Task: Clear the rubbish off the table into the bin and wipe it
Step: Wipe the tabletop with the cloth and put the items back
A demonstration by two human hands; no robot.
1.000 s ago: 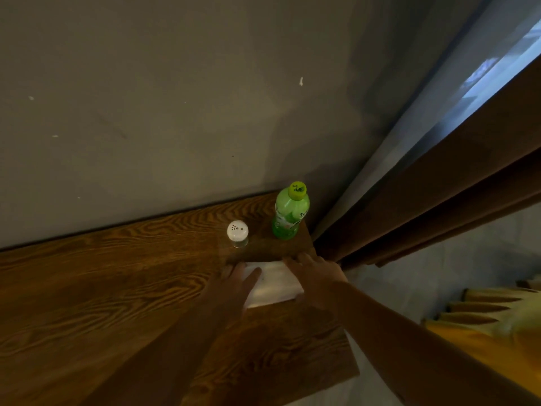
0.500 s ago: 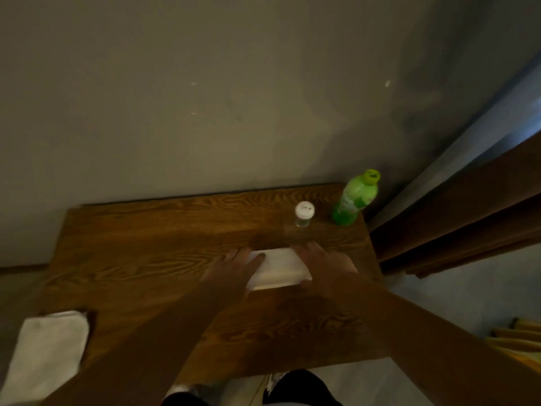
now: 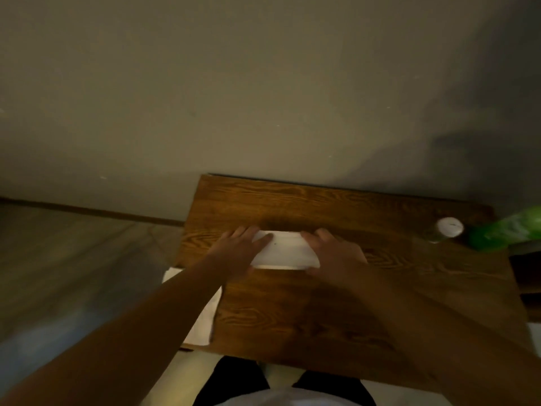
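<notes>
Both hands are lying flat, fingers straight, on a folded white cloth in the middle of the wooden table, the left hand pressing its left end and the right hand covering its right end. At the table's far right corner a white-capped shaker is standing just beside a blurred green bottle. Another white cloth is showing under the left forearm, beside the table's near left edge.

The tabletop is dark brown wood with pronounced grain and a low sheen. The folded white cloth on it looks soft and matt. The green bottle appears to be glossy translucent plastic. The wall is smooth and matt.
</notes>
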